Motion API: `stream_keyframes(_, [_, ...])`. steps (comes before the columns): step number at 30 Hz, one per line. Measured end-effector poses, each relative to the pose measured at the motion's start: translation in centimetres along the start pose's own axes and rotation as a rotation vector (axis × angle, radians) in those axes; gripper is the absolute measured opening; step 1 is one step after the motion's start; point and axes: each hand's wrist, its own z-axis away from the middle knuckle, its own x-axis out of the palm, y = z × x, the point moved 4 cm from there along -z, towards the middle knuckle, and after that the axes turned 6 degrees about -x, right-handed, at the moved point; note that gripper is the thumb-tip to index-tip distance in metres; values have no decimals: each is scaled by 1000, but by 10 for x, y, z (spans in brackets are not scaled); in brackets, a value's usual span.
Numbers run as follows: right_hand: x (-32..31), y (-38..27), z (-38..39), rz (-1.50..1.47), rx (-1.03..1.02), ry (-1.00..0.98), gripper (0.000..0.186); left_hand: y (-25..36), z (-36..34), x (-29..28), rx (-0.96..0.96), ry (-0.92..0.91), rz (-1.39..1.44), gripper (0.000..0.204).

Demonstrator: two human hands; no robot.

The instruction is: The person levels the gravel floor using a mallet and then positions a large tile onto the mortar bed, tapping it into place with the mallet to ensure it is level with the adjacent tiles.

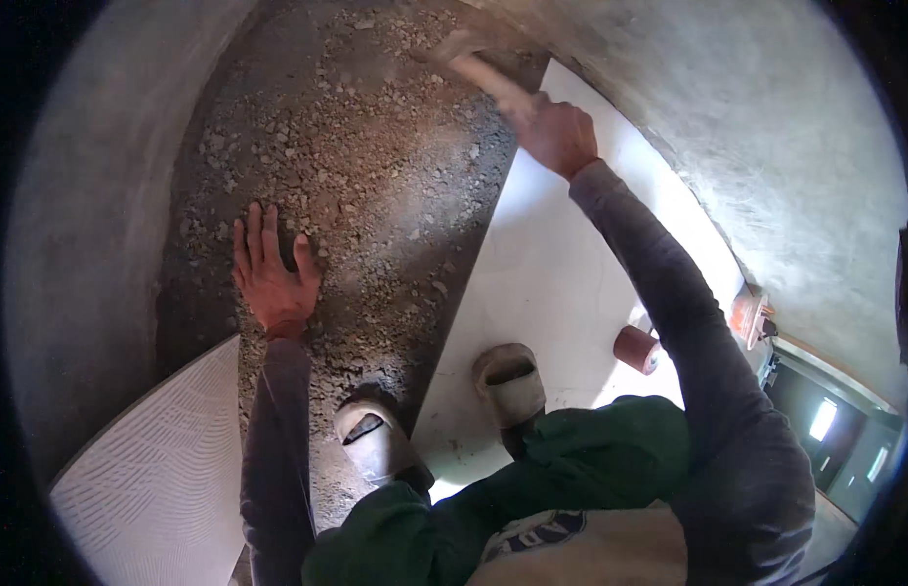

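Left hand (275, 278): empty, fingers spread over the rubble (376, 195)
Right hand (559, 137): clenched around a hammer (491, 80)
Hammer: at the rubble's far end, near the white panel's (512, 269) tip, head blurred
White panel: right of the rubble, one shoe (509, 383) on it
Ridged panel (161, 474): lower left

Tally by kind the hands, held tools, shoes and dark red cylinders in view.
Hands: 2 (left hand, right hand)
Held hammer-like tool: 1
Shoes: 2 (left shoe, right shoe)
Dark red cylinder: 1
Total: 6
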Motion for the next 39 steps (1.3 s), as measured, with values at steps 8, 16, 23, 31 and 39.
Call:
stream_keyframes(8, [11, 20, 6, -34, 92, 180, 68, 1, -1, -3, 19, 8, -38, 56])
stream_keyframes(16, [-5, 38, 11, -50, 127, 142, 68, 4, -1, -4, 37, 59, 1, 59])
stream_keyframes(23, [13, 62, 14, 28, 65, 80, 66, 6, -1, -5, 54, 46, 4, 61])
stream_keyframes(31, [-3, 61, 24, 37, -360, 195, 63, 7, -1, 0, 28, 24, -32, 60])
stream_keyframes(39, [-4, 78, -7, -92, -334, 246, 62, 10, -1, -1, 4, -2, -67, 58])
